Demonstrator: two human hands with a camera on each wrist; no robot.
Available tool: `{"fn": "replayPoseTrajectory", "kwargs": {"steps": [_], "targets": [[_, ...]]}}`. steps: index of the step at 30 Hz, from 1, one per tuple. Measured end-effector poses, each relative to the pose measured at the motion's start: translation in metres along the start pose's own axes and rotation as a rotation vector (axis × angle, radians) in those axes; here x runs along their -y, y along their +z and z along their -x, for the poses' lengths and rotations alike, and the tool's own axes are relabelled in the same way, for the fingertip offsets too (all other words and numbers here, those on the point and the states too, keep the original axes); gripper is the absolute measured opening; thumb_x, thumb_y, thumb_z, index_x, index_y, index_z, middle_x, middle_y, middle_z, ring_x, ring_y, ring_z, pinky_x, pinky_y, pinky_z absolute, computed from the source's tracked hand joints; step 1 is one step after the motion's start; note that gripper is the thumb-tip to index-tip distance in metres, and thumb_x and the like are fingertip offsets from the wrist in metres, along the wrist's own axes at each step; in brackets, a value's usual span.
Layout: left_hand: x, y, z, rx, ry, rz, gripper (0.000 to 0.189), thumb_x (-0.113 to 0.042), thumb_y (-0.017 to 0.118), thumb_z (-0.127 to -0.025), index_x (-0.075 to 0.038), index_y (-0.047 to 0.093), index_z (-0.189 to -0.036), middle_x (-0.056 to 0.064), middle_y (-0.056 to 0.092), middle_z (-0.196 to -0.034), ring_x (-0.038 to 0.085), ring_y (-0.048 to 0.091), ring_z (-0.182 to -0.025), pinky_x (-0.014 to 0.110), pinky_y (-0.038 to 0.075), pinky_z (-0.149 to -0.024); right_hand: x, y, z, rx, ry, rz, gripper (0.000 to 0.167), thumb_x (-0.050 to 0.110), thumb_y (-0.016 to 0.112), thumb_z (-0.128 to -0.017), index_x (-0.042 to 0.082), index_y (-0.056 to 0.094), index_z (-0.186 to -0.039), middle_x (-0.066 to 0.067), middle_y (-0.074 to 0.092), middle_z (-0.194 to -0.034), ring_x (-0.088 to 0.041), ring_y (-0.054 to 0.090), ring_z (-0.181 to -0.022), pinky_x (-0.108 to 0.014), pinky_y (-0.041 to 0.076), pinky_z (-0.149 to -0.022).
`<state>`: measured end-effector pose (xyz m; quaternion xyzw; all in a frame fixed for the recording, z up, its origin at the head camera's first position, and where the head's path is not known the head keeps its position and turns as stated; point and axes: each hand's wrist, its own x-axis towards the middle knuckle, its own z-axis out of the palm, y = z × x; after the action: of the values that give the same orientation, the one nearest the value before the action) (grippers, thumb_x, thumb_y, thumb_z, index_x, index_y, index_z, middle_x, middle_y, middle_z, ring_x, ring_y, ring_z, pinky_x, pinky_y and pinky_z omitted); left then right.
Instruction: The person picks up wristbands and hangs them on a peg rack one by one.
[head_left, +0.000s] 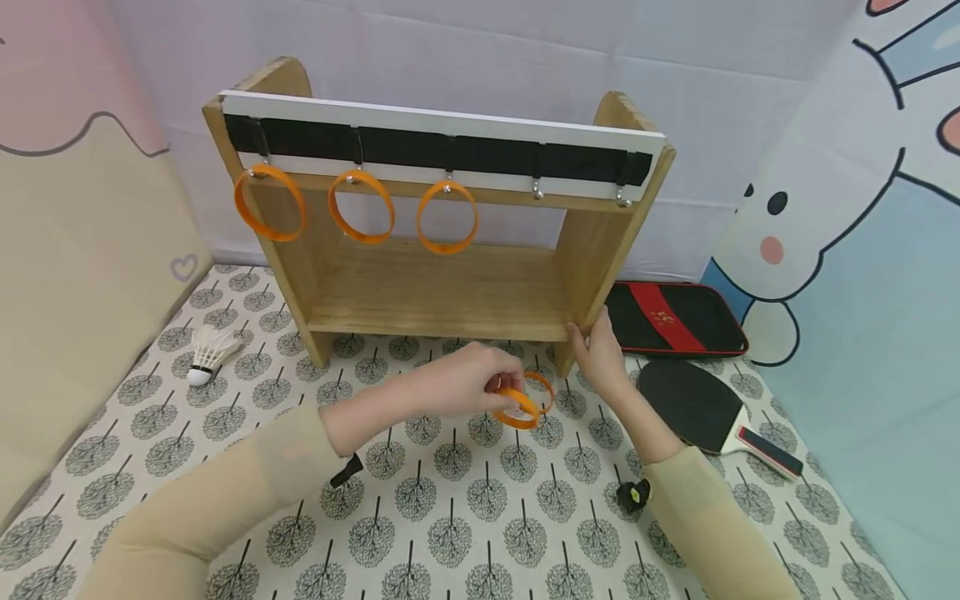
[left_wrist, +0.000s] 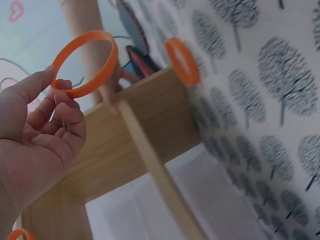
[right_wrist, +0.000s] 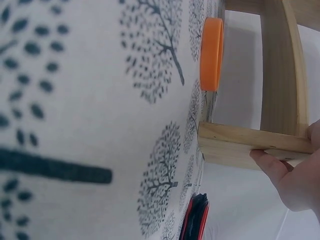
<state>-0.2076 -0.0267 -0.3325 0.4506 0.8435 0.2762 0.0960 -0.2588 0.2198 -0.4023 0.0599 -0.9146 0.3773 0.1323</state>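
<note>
My left hand [head_left: 468,379] pinches an orange ring [left_wrist: 111,65], like a wristband, between thumb and fingers in front of the wooden shelf [head_left: 442,292]. A second orange ring [right_wrist: 211,55] is on the tablecloth by the shelf's right leg, just beyond the held one. My right hand [head_left: 600,354] grips the front edge of the shelf's right side panel, low down, thumb on the inner side. Across the shelf's top front, a white board with a black strip carries metal hooks [head_left: 537,190]. Three orange rings [head_left: 303,208] hang from the hooks at the left and middle; two hooks are further right.
A shuttlecock [head_left: 210,354] lies left of the shelf. To the right are a black paddle [head_left: 686,404] with a white and red handle and a black case [head_left: 716,317] with a red band. The patterned tablecloth [head_left: 450,517] spreads before the shelf, with hanging cloths behind.
</note>
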Motion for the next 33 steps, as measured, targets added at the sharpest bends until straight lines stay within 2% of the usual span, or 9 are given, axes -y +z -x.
{"fn": "replayPoseTrajectory", "kwargs": {"steps": [7, 14, 20, 26, 33], "targets": [[-0.018, -0.041, 0.002, -0.174, 0.063, -0.09, 0.008, -0.021, 0.07, -0.086, -0.016, 0.067, -0.091, -0.008, 0.058, -0.084, 0.006, 0.049, -0.065, 0.017, 0.046, -0.058, 0.0, 0.0, 0.0, 0.018, 0.009, 0.006, 0.046, 0.023, 0.047, -0.099, -0.004, 0.029, -0.131, -0.025, 0.046, -0.122, -0.039, 0.054, -0.112, -0.054, 0.048, -0.088], [-0.036, -0.079, 0.001, -0.364, 0.141, -0.101, 0.014, -0.018, 0.072, -0.084, -0.01, 0.066, -0.093, -0.004, 0.059, -0.082, 0.008, 0.05, -0.068, 0.02, 0.045, -0.06, -0.001, -0.001, 0.002, 0.017, 0.012, 0.015, 0.045, 0.024, 0.047, -0.099, -0.004, 0.03, -0.13, -0.024, 0.047, -0.119, -0.039, 0.055, -0.108, -0.054, 0.047, -0.086], [-0.046, -0.101, -0.004, -0.497, 0.227, -0.141, 0.012, -0.018, 0.072, -0.084, -0.01, 0.064, -0.09, -0.004, 0.06, -0.081, 0.007, 0.051, -0.07, 0.021, 0.046, -0.062, -0.001, -0.003, 0.001, 0.01, -0.008, 0.0, 0.045, 0.023, 0.048, -0.099, -0.004, 0.029, -0.13, -0.024, 0.047, -0.119, -0.039, 0.054, -0.11, -0.054, 0.046, -0.088], [-0.053, -0.123, -0.009, -0.653, 0.327, -0.219, 0.011, -0.017, 0.071, -0.085, -0.008, 0.065, -0.085, -0.002, 0.062, -0.078, 0.01, 0.051, -0.073, 0.022, 0.043, -0.065, 0.001, -0.004, 0.002, 0.021, -0.009, -0.009, 0.045, 0.024, 0.047, -0.099, -0.004, 0.029, -0.13, -0.025, 0.047, -0.118, -0.039, 0.054, -0.109, -0.053, 0.048, -0.086], [-0.049, -0.145, -0.023, -0.725, 0.376, -0.296, 0.012, -0.017, 0.07, -0.086, -0.005, 0.067, -0.085, 0.002, 0.066, -0.081, 0.015, 0.054, -0.08, 0.022, 0.045, -0.074, 0.001, -0.002, 0.0, 0.015, -0.009, 0.001, 0.045, 0.024, 0.047, -0.099, -0.004, 0.029, -0.13, -0.025, 0.047, -0.118, -0.039, 0.054, -0.109, -0.054, 0.047, -0.086]]}}
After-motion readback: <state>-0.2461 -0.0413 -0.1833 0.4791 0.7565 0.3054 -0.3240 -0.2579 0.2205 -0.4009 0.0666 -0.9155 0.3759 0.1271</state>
